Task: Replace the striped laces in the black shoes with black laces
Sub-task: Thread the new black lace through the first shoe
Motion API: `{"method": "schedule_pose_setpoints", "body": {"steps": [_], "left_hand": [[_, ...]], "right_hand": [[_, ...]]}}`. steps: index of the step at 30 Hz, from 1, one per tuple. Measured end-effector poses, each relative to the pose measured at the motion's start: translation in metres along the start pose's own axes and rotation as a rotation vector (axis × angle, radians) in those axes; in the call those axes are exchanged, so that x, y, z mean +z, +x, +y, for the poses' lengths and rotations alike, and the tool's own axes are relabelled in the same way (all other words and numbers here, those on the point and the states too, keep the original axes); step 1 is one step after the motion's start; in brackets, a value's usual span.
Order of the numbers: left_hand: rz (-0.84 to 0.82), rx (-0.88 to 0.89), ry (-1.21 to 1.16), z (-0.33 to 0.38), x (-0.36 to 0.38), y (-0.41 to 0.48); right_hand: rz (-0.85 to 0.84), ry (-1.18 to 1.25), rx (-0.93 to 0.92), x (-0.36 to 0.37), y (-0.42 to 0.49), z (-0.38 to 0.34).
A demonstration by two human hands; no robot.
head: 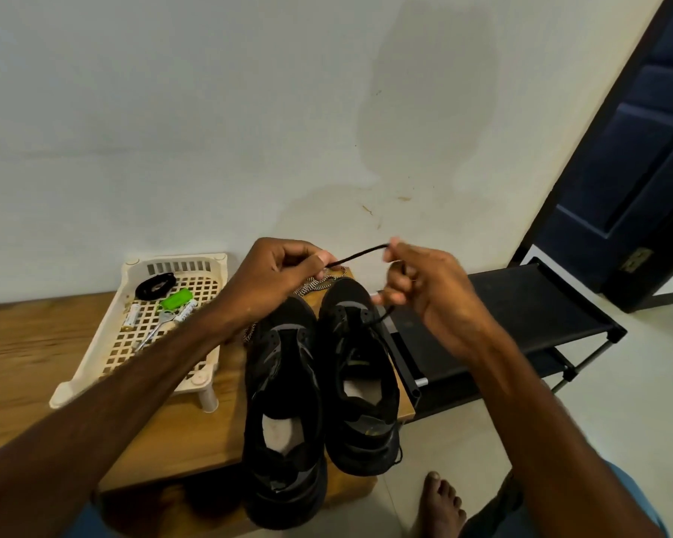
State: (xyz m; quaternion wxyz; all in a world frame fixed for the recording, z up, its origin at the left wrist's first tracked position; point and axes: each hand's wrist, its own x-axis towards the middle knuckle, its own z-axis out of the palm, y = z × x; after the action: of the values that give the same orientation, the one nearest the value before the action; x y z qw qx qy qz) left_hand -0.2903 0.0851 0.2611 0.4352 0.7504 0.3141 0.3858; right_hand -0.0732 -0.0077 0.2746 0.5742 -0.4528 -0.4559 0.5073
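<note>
Two black shoes stand side by side on the wooden table: the left shoe (284, 401) and the right shoe (356, 374), toes toward the wall. A black lace (360, 254) stretches between my hands above the toes. My left hand (276, 277) pinches one end; my right hand (424, 289) pinches the other part, and the lace runs down from it to the right shoe's eyelets. Striped laces (319, 283) lie loose on the table behind the shoes. A coiled black lace (155, 286) lies in the cream tray.
The cream lattice tray (105, 343) at the left holds a green object (176, 299), batteries and a small metal tool. A black rack (521, 312) stands right of the table (24, 343). A dark door is at far right. My bare foot (440, 502) rests on the floor.
</note>
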Motion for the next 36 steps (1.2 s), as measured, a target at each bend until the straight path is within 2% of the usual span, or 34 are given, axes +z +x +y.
{"method": "schedule_pose_setpoints", "body": {"steps": [2,4,7,10,13,14,15,18,20,21,23,25,29,33,36], "left_hand": [[0.013,0.005,0.154,-0.008,-0.009,0.003],[0.009,-0.005,0.306,-0.016,-0.018,0.004],[-0.068,-0.080,0.337,-0.023,-0.028,0.006],[-0.117,-0.097,0.424,-0.029,-0.036,0.009],[-0.049,-0.110,0.428,-0.035,-0.038,0.007],[-0.003,-0.122,0.389,-0.036,-0.038,0.006],[0.042,-0.127,0.357,-0.035,-0.038,0.005],[0.072,-0.093,0.333,-0.029,-0.035,0.003],[0.000,-0.052,0.316,-0.022,-0.025,0.001],[-0.048,-0.028,0.306,-0.020,-0.018,0.000],[-0.121,0.013,0.297,-0.016,-0.003,-0.002],[-0.116,0.056,0.320,-0.012,0.008,-0.002],[-0.026,0.043,0.268,-0.006,0.011,-0.001],[-0.050,0.019,0.251,-0.006,0.017,0.000],[-0.059,-0.010,0.292,-0.014,0.028,0.002]], "right_hand": [[0.078,0.159,0.044,-0.013,0.000,-0.006],[0.146,0.198,0.043,-0.021,0.001,-0.008],[0.220,0.226,0.015,-0.022,0.001,-0.007],[0.261,0.376,-0.023,-0.024,0.000,-0.008],[0.252,0.405,-0.009,-0.029,-0.001,-0.010],[0.248,0.298,0.011,-0.031,-0.001,-0.009],[0.244,0.079,0.024,-0.031,-0.001,-0.007],[0.121,-0.857,-0.013,-0.023,-0.001,0.010],[0.010,-1.091,-0.003,-0.011,0.000,0.025],[-0.024,-1.102,-0.018,-0.004,0.000,0.029],[-0.105,-0.962,-0.112,0.008,0.001,0.030],[-0.143,-0.804,-0.159,0.015,0.004,0.029],[-0.061,-0.681,-0.159,0.008,0.011,0.028],[-0.019,-0.646,-0.156,0.003,0.013,0.029],[0.080,-0.675,-0.131,-0.003,0.016,0.035]]}}
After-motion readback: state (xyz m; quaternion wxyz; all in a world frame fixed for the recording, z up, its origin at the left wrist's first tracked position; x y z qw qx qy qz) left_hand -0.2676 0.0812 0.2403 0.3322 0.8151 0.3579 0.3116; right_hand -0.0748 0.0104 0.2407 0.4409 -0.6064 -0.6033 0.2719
